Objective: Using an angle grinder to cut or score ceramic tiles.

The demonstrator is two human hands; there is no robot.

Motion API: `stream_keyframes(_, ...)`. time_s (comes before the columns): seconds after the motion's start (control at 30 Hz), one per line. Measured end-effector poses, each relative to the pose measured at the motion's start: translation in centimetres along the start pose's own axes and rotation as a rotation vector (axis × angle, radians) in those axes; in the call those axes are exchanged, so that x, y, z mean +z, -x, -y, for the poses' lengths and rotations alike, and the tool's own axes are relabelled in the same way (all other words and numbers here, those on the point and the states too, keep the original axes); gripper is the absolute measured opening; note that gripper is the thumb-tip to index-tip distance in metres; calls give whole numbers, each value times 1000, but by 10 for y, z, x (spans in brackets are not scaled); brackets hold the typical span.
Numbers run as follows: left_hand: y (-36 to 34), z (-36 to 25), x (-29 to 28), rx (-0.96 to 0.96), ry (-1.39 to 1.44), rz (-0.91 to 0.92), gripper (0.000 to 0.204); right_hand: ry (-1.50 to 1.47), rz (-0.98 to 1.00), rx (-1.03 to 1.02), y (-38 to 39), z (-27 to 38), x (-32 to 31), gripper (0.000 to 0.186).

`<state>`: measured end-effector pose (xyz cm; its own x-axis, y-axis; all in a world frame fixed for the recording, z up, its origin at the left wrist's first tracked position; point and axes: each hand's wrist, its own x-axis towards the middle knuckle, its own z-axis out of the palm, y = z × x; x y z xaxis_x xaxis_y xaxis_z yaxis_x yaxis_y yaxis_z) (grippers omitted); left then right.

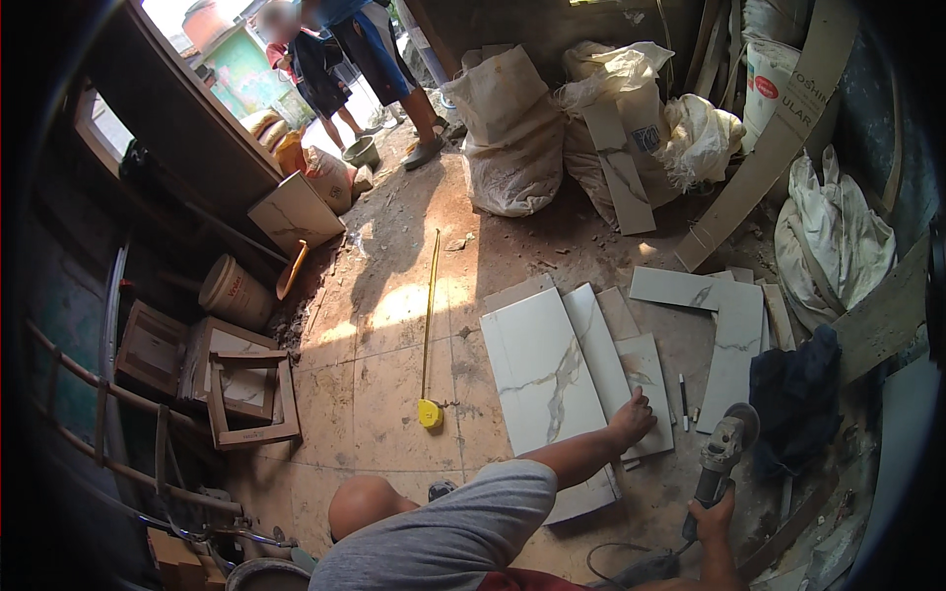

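Observation:
My right hand (711, 514) grips an angle grinder (721, 463) by its body, its disc pointing up and away from me. My left hand (634, 419) is over the right edge of a small marble-patterned tile piece (647, 366), its fingers curled; whether something is between them is hidden. Under my left forearm lies a large white veined tile (547, 360), with another tile (594, 335) partly beneath it. A marker pen (683, 399) rests on the floor between the small piece and an L-shaped cut tile (737, 330).
A yellow tape measure (431, 414) lies on the floor with its blade pulled out. A dark cloth (793, 399) is right of the grinder. Full sacks (507, 138) stand at the back; wooden frames (254, 399) and a bucket (236, 293) are left. Two people (379, 59) stand by the doorway.

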<state>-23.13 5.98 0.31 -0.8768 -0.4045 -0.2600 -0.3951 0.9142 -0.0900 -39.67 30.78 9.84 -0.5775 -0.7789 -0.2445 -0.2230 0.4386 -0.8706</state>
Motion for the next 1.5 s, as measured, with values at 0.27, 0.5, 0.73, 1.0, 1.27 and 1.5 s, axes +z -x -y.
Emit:
stream_keyframes(0.27, -14, 36, -10, 213, 0, 54, 11, -70, 9, 29, 1, 4, 1, 65)
stream_keyframes(0.5, -26, 76, -74, 229, 213, -6, 9, -97, -9, -8, -2, 0, 6, 64)
stream_keyframes(0.73, -24, 160, -168, 152, 353, -479, 11, -171, 7, 18, 0, 9, 8, 72)
stream_keyframes(1.0, 42, 260, -269, -329, 616, -1144, 14, -165, 38, -28, 4, 10, 21, 83)
stream_keyframes(1.27, 149, 311, -331, -214, 1229, -1547, 17, -190, 59, -20, 0, 14, 30, 83)
stream_keyframes(1.5, 283, 317, -329, -212, 1595, -1689, 22, -150, 96, -75, -5, 15, 36, 69)
